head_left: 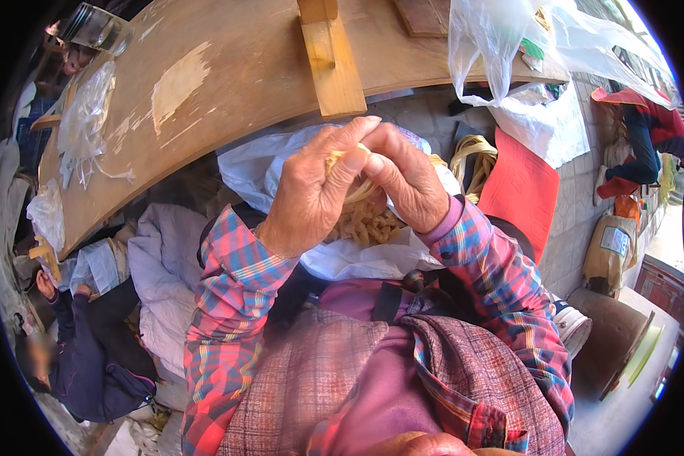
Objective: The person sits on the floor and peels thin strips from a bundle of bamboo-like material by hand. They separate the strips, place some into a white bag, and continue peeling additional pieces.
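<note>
My left hand [319,182] and my right hand [410,171] meet in front of my chest, thumbs and fingertips close together. Between them they hold a looped bundle of pale yellow strips [362,191], partly hidden by the fingers; its material is unclear. Below the hands, a white plastic sack [353,259] lies open over my lap, with many short tan, curled pieces [370,225] in it. A coil of similar pale strips [472,153] rests to the right of the sack, beside a red mat [521,194].
A worn wooden table [245,68] stands ahead, with a wooden block fixture [336,80] jutting over its near edge. Clear plastic bags [484,45] hang at the right. Another person [100,365] sits at the left; a further person [638,142] is at the far right.
</note>
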